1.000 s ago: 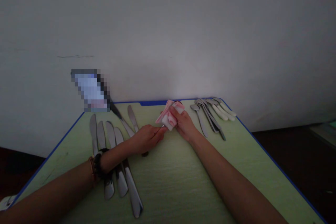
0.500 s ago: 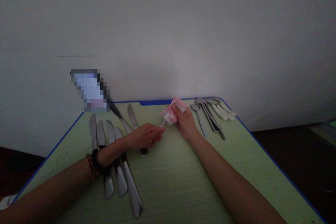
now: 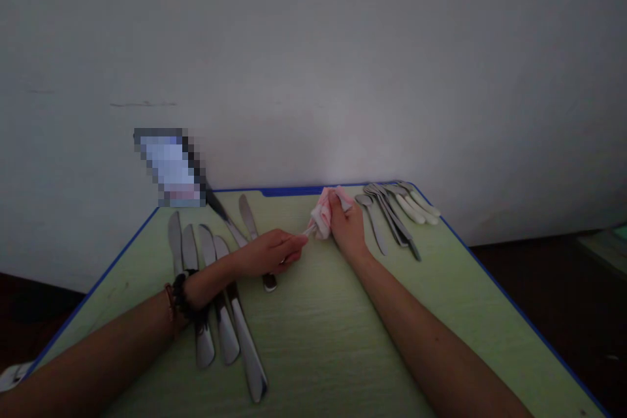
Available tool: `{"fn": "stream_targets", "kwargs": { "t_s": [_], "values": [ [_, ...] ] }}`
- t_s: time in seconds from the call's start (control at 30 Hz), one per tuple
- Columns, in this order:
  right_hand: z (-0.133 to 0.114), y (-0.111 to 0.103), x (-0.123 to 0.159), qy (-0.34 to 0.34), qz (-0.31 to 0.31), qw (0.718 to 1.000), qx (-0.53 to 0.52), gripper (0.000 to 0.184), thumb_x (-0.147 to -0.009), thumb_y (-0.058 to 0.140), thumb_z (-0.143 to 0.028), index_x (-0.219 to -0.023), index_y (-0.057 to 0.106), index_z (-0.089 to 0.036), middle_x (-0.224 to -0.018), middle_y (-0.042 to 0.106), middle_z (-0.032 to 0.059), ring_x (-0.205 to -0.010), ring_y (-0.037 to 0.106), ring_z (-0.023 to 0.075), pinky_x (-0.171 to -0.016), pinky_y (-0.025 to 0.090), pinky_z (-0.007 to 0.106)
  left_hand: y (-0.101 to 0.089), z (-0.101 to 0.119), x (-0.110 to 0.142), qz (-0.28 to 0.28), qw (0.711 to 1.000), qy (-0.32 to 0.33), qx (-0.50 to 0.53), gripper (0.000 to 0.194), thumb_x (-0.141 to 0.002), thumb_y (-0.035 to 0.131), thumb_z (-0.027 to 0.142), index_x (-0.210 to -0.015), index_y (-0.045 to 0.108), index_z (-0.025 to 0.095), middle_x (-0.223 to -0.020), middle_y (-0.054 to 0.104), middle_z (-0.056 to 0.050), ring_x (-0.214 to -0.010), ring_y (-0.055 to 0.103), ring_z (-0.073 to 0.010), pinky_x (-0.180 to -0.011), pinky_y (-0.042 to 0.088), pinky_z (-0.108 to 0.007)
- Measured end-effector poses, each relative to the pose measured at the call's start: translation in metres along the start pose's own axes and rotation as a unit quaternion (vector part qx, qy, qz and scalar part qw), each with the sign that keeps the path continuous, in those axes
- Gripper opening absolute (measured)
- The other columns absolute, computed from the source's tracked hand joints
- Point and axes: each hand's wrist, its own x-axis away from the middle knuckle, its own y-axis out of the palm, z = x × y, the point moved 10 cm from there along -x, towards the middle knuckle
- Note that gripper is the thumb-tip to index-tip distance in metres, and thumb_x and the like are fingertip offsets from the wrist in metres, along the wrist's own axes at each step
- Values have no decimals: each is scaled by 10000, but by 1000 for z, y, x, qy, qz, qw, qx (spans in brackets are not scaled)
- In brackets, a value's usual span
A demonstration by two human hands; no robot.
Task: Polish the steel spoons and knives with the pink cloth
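My left hand (image 3: 272, 253) is closed on the handle of a slim metal piece of cutlery (image 3: 309, 230). Its far end disappears into a pink and white cloth (image 3: 321, 221), so I cannot see whether it is a spoon or a fork. My right hand (image 3: 349, 227) pinches that cloth around it, thumb on top. Under my left wrist lie several metal table knives (image 3: 251, 353), partly covered by the forearm. A shorter knife (image 3: 247, 217) lies just behind my left hand. Close to the right hand rests a single metal spoon (image 3: 376, 228).
Several spoons and other cutlery (image 3: 396, 225) lie in a row at the back right, along with white-handled pieces (image 3: 411, 208). A blurred-out device on a stand (image 3: 215, 202) is at the back left. The green tabletop (image 3: 333, 346) has a blue edge against the wall.
My right hand has turned slightly and shifted a little, bunching the cloth differently around the cutlery. My left hand keeps its grip almost in place.
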Motion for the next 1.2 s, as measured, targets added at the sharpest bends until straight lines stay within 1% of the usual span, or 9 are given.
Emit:
{"fn": "stream_targets", "kwargs": {
  "t_s": [0.07, 0.23, 0.43, 0.57, 0.67, 0.8, 0.9, 1.07, 1.2],
  "values": [
    [-7, -8, 1, -39, 41, 998, 21, 287, -727, 614, -502, -754, 630, -216, -616, 594, 0, -766, 545, 193, -582, 382, 264, -1, 0, 0, -2, 1000, 5, 16, 524, -854, 290, 618, -546, 350, 199, -379, 313, 81, -346, 231, -57, -366, 193, -204],
    [-13, -7, 4, -61, 44, 996, 52, 284, -734, 611, -490, -651, 599, -219, -534, 528, -13, -651, 507, 171, -551, 359, 263, -4, 1, 1, 7, 1000, 11, 29, 508, -862, 300, 599, -550, 349, 202, -368, 312, 82, -343, 223, -56, -368, 185, -204],
    [0, -4, 20, 2, 109, 991, 72, 404, -782, 506, -536, -569, 508, -194, -503, 463, -26, -492, 399, 115, -472, 309, 253, -6, 1, -1, 27, 999, 22, 6, 499, -880, 292, 563, -542, 358, 202, -381, 329, 76, -346, 257, -62, -367, 209, -203],
    [15, 8, 28, 54, 99, 993, 25, 431, -752, 511, -571, -569, 501, -182, -504, 485, -20, -495, 422, 117, -460, 327, 247, -7, 0, -3, 37, 999, 31, -11, 493, -890, 286, 546, -549, 371, 200, -397, 344, 73, -354, 285, -68, -376, 234, -202],
    [20, 14, 26, 61, 78, 995, 3, 430, -739, 517, -580, -592, 515, -177, -508, 503, -14, -497, 438, 118, -459, 340, 240, -7, -3, -4, 43, 999, 28, -11, 490, -893, 279, 538, -547, 366, 202, -397, 339, 74, -353, 284, -69, -373, 230, -203],
    [20, 12, 18, 41, 64, 997, 1, 421, -728, 532, -578, -610, 513, -174, -513, 490, -20, -506, 431, 112, -463, 347, 227, -10, -5, -6, 59, 998, 25, -2, 473, -892, 307, 523, -545, 357, 205, -401, 338, 75, -357, 278, -69, -371, 215, -208],
    [10, 8, 13, 6, 62, 998, 33, 410, -759, 508, -553, -610, 500, -171, -519, 463, -30, -508, 406, 101, -466, 338, 220, -10, -4, -7, 55, 998, 26, 5, 475, -888, 313, 535, -549, 353, 206, -406, 334, 76, -357, 278, -67, -372, 209, -212],
    [-25, -6, 15, -80, 111, 976, 170, 426, -819, 423, -533, -621, 513, -167, -511, 445, -33, -502, 391, 103, -474, 318, 227, -9, 4, -4, 50, 998, 44, -17, 506, -875, 308, 572, -537, 357, 199, -402, 344, 74, -363, 272, -62, -378, 217, -211],
    [-30, -16, 12, -91, 127, 972, 173, 467, -836, 366, -572, -703, 547, -162, -568, 509, -13, -542, 442, 120, -509, 355, 238, -9, 2, -3, 60, 997, 44, 14, 516, -853, 329, 603, -530, 350, 202, -396, 324, 80, -354, 261, -59, -374, 201, -212]
  ]
}}
